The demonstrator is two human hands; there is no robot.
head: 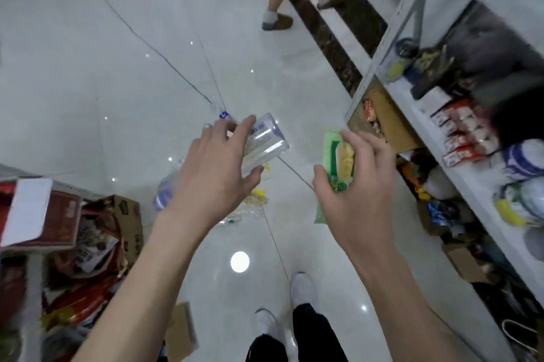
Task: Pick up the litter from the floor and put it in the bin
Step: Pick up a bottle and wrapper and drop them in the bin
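Note:
My left hand (216, 169) grips a clear plastic bottle (265, 142) with a printed label and a blue cap, held above the floor. My right hand (357, 185) is closed on a green snack wrapper (338, 163) with a yellow picture. On the white tiles below lie another clear bottle with a purple label (166, 191) and a cluster of small clear and yellow wrappers (253, 204). No bin can be made out in the view.
White metal shelves (418, 114) stocked with packets and boxes line the right side. Cardboard boxes and red bags (88, 238) crowd the left. Another person's legs (278, 8) stand at the far end of the aisle. My own shoes (301, 288) are near the bottom.

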